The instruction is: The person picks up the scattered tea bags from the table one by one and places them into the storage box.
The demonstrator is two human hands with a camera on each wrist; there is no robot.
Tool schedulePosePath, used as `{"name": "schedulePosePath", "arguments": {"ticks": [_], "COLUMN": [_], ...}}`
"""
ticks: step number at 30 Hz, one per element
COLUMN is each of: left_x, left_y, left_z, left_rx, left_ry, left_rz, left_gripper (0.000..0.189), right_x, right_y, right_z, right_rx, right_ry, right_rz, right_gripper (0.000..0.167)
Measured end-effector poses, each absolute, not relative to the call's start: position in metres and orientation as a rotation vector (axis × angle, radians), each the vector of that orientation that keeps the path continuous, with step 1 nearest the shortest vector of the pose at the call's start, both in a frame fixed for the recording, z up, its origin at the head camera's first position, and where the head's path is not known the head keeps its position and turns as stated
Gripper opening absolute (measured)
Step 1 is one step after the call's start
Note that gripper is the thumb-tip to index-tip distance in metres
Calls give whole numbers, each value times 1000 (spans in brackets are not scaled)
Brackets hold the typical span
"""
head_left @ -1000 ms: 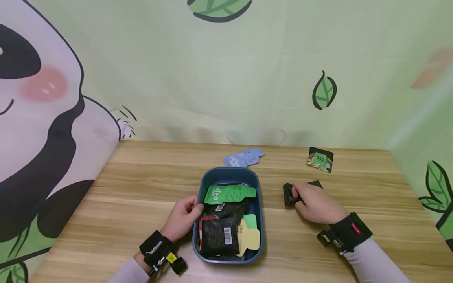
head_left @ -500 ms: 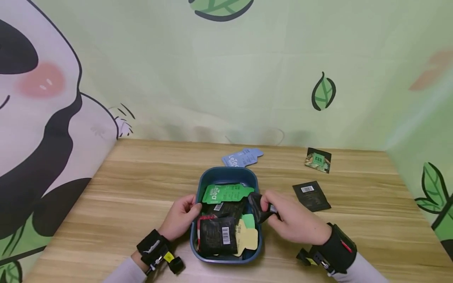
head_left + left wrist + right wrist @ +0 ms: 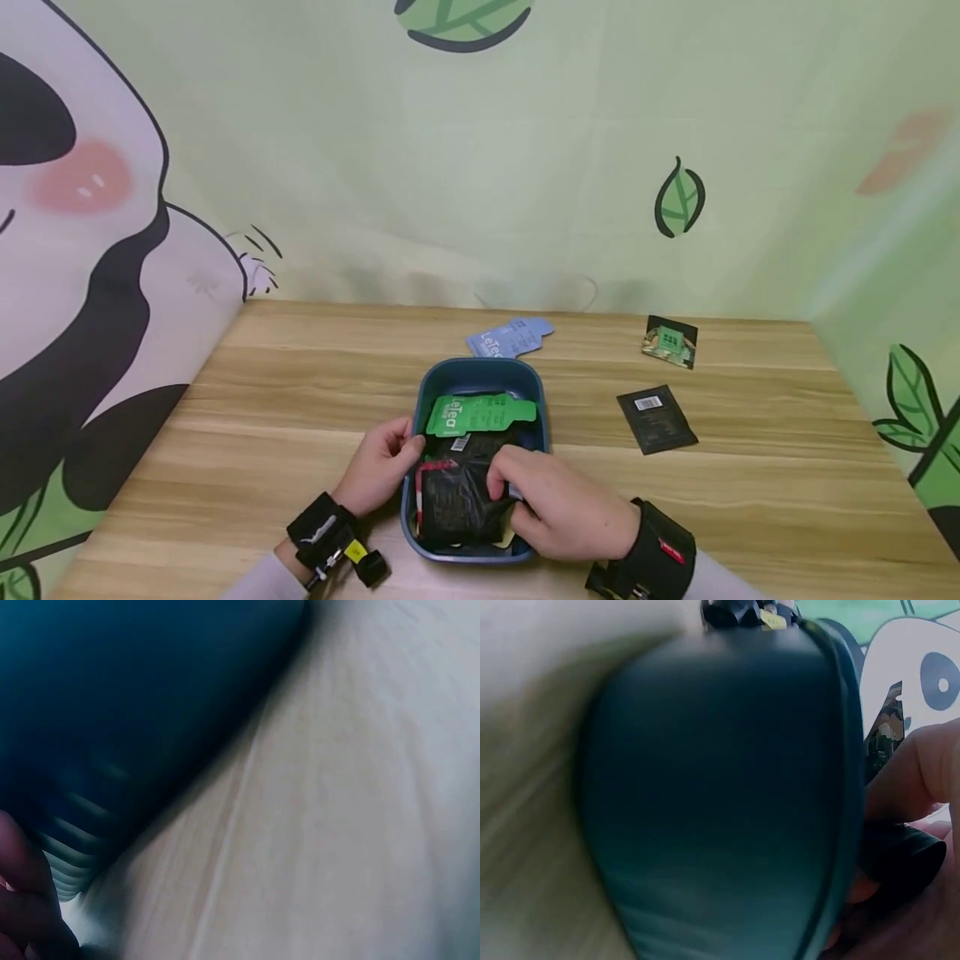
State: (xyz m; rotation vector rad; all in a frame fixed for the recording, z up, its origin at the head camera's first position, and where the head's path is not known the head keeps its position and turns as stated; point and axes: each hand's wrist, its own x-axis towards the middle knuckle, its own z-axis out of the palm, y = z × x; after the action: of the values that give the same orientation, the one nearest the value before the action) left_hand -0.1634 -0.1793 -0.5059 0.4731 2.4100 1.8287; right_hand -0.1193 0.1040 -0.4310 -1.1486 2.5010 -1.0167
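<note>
In the head view a dark blue plastic bin (image 3: 480, 367) stands on the table, holding several sachets and cards. My left hand (image 3: 378, 471) holds its left rim, thumb on the edge and fingers outside. My right hand (image 3: 566, 504) pinches a crumpled black sachet (image 3: 487, 483) over the front half of the bin, overlapping the black sachets inside. A green LeTea card (image 3: 480, 414) lies at the back of the bin. The right wrist view shows the bin's outer wall (image 3: 720, 772) beside the gripped black sachet (image 3: 911, 859).
A blue LeTea card (image 3: 510, 337) lies behind the bin. To the right are a flat black sachet (image 3: 657, 419) with a barcode and, farther back, a picture sachet (image 3: 670, 342) with a green label. A printed curtain (image 3: 420, 167) rises at the table's back edge.
My right hand has carried the crumpled black sachet left from the table's right side to over the bin, uncovering the flat black sachet. The left hand stays on the rim.
</note>
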Motion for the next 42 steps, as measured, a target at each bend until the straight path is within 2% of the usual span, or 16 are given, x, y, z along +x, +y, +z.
{"name": "schedulePosePath", "arguments": {"ticks": [11,16,19,23,27,34,42], "left_x": [-163,-163,-163,-163,-163,-164,-164], "left_y": [-179,-179,-179,-178,-179,-180,-179], "left_z": [-506,-506,-506,-505,-506,-507,-507], "left_rx": [475,462,447,425,411,439,455], "left_ry": [2419,2428,2425,2415,2409,2418,2408], "left_rz": [1822,1812,1812,1812,1805,1802,1813], "left_gripper": [28,28,28,27,27,27,26], "right_x": [-116,-115,-115,-115,-119,-143,-177], "right_y": [101,101,103,106,111,139,189], "right_z": [-433,-432,-432,-433,-432,-434,-444], "right_rx": [-1163,-1157,-1194,-1266,-1212,-1023,-664], "right_ry": [2518,2559,2618,2668,2671,2800,2954], "right_rz": [-981,-949,-905,-850,-822,-767,-624], "right_gripper": [35,43,56,85,104,101,94]}}
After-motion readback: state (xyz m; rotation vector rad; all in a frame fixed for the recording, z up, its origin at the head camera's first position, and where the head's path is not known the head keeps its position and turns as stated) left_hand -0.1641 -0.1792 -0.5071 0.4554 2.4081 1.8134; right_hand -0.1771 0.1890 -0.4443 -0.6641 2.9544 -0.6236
